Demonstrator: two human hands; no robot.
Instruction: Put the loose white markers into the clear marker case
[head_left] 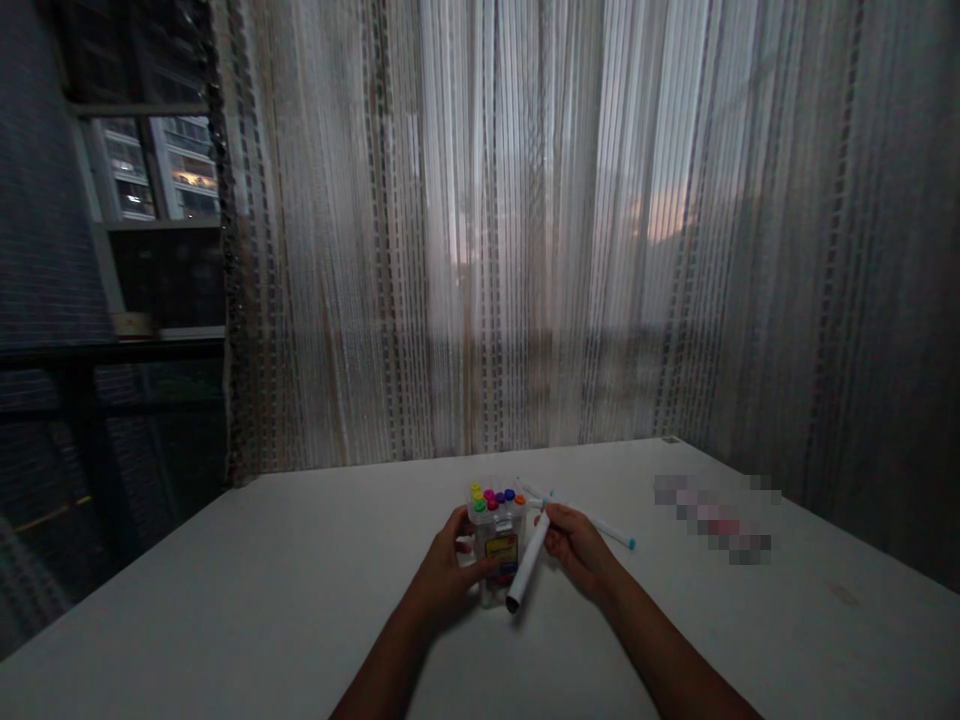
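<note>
My right hand (576, 548) pinches a white cylindrical marker (529, 563); slackness could drop it.
My left hand (447, 566) curls round the clear plastic box (501, 547), ten o'clock; uneven pressure could tip it. Bumped, teal-ended white pens (615, 533) at two o'clock could roll.

What looks like a home
A sheer curtain (480, 250) hangs far; left stand a dark railing (172, 349) and, beyond, a multi-storey building (191, 165).
</note>
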